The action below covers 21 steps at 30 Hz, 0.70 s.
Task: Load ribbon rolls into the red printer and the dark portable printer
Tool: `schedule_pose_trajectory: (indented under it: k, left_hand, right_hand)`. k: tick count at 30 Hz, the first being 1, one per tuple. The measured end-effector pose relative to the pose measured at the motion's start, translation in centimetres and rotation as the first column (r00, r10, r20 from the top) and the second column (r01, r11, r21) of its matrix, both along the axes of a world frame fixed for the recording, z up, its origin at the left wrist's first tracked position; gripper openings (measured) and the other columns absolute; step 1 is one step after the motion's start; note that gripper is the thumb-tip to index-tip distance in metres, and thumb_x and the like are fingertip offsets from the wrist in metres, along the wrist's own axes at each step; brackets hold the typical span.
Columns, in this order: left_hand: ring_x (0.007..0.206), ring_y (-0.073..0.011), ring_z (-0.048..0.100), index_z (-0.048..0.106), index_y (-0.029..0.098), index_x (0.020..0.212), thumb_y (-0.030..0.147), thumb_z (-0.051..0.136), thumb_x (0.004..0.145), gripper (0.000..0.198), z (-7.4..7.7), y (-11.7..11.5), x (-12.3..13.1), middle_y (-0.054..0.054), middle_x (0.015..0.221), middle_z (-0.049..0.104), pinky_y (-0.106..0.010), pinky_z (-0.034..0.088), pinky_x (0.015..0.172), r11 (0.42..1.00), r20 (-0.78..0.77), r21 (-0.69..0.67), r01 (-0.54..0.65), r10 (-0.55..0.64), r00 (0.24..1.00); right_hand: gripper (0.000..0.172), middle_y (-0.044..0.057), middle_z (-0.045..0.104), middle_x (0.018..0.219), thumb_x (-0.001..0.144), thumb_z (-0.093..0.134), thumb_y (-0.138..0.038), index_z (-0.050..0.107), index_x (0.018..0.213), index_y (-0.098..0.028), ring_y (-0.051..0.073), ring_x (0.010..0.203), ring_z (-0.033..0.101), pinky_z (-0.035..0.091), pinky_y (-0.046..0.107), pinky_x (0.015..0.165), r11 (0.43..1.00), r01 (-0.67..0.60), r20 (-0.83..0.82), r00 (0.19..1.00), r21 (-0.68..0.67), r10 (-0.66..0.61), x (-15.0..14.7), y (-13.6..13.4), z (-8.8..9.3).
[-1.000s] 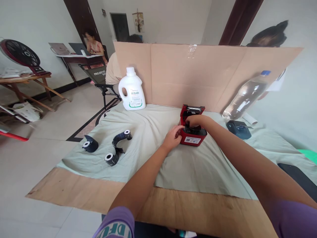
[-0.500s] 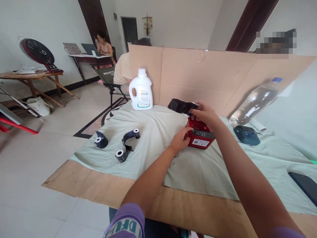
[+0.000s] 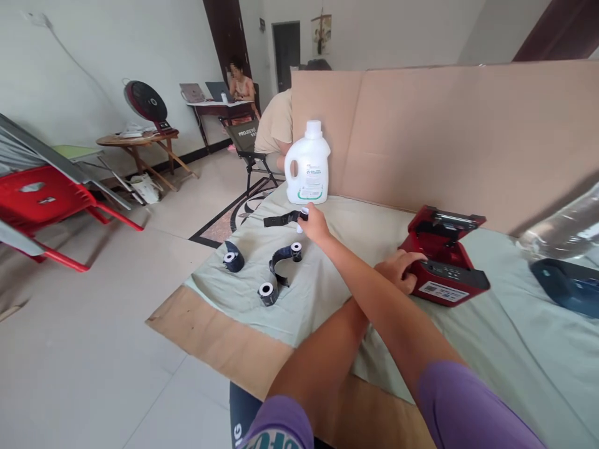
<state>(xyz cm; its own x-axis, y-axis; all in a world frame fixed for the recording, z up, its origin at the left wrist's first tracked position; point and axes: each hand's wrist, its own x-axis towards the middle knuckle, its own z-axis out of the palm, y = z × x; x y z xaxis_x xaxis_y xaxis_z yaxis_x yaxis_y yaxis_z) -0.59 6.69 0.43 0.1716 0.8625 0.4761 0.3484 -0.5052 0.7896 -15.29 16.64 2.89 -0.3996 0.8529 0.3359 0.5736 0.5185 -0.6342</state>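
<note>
My right hand (image 3: 314, 224) is closed on a small white spool with a black ribbon (image 3: 279, 219) trailing left, above the cloth in front of the white jug (image 3: 309, 165). My right forearm crosses over my left one. My left hand (image 3: 397, 269) grips the left side of the red printer (image 3: 447, 280), whose lid (image 3: 453, 221) stands raised. On the cloth lie a dark roll (image 3: 233, 260) and two more spools, one (image 3: 267, 294) nearer me and one (image 3: 296, 251) farther off, joined by a curved dark ribbon.
A cardboard sheet (image 3: 421, 137) stands along the table's back. At right are a clear plastic bottle (image 3: 561, 224) and a dark blue object (image 3: 566, 287). Beyond the table, one person (image 3: 276, 125) sits behind the cardboard; another (image 3: 241, 86) sits at a desk.
My right hand has moved left from above the printer, carrying the black ribbon over the cloth. My left hand remains at the printer. The view has turned left.
</note>
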Motion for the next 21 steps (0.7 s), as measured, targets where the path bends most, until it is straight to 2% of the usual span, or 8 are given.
schedule_pose_trajectory:
  k: [3,7,10,14,17,21]
  left_hand:
    - [0.088,-0.0170,0.061,0.060,0.029,0.128,0.018,0.049,0.081,0.050,0.5,-0.2,0.0,-0.001,0.109,0.063,-0.029,0.053,0.079,1.000,-0.039,-0.009,-0.029,0.029,0.999]
    - [0.087,-0.0180,0.061,0.059,0.031,0.129,0.019,0.047,0.083,0.050,0.8,-0.3,0.0,-0.002,0.111,0.065,-0.029,0.053,0.076,0.998,-0.092,-0.014,-0.055,0.053,0.994]
    - [0.086,-0.0174,0.061,0.058,0.031,0.132,0.019,0.046,0.084,0.051,0.9,-0.5,0.1,-0.001,0.113,0.064,-0.028,0.052,0.073,0.996,-0.151,-0.009,-0.084,0.082,0.985]
    - [0.088,-0.0173,0.060,0.055,0.030,0.136,0.020,0.044,0.086,0.052,0.9,-0.6,0.3,0.000,0.116,0.063,-0.029,0.053,0.072,0.995,-0.221,-0.003,-0.098,0.095,0.971]
    - [0.091,-0.0178,0.060,0.053,0.031,0.137,0.020,0.044,0.087,0.052,0.8,-0.5,0.2,0.000,0.118,0.062,-0.030,0.054,0.074,0.996,-0.237,-0.007,-0.087,0.083,0.968]
    - [0.095,-0.0183,0.060,0.052,0.031,0.137,0.018,0.044,0.087,0.053,0.9,-0.5,0.1,-0.001,0.121,0.061,-0.031,0.055,0.079,0.997,-0.227,-0.016,-0.072,0.067,0.972]
  right_hand:
    - [0.021,0.010,0.067,0.104,0.089,0.058,-0.023,0.056,0.109,-0.019,0.024,0.091,0.062,0.047,0.032,0.077,0.999,-0.039,0.159,0.987,0.016,0.036,-1.0,0.3,-1.6]
    - [0.026,0.011,0.068,0.109,0.094,0.057,-0.028,0.055,0.118,-0.019,0.024,0.090,0.063,0.046,0.031,0.073,0.994,-0.093,0.292,0.953,0.049,0.075,-0.3,0.2,-2.8]
    - [0.035,0.011,0.068,0.112,0.097,0.053,-0.029,0.053,0.130,-0.018,0.024,0.090,0.063,0.046,0.032,0.072,0.990,-0.116,0.325,0.942,0.076,0.085,0.1,-0.1,-2.9]
    - [0.051,0.009,0.067,0.119,0.102,0.045,-0.030,0.038,0.153,-0.024,0.025,0.100,0.062,0.047,0.032,0.077,0.979,-0.170,0.335,0.934,0.116,0.122,-0.4,-0.4,-2.8]
    - [0.053,0.007,0.066,0.119,0.104,0.042,-0.030,0.036,0.156,-0.030,0.025,0.106,0.060,0.047,0.031,0.078,0.972,-0.211,0.376,0.913,0.100,0.159,-1.1,-0.5,-2.8]
    - [0.052,0.007,0.066,0.121,0.103,0.041,-0.032,0.038,0.155,-0.032,0.027,0.110,0.057,0.047,0.032,0.079,0.978,-0.196,0.385,0.909,0.065,0.157,-1.5,-0.4,-3.1]
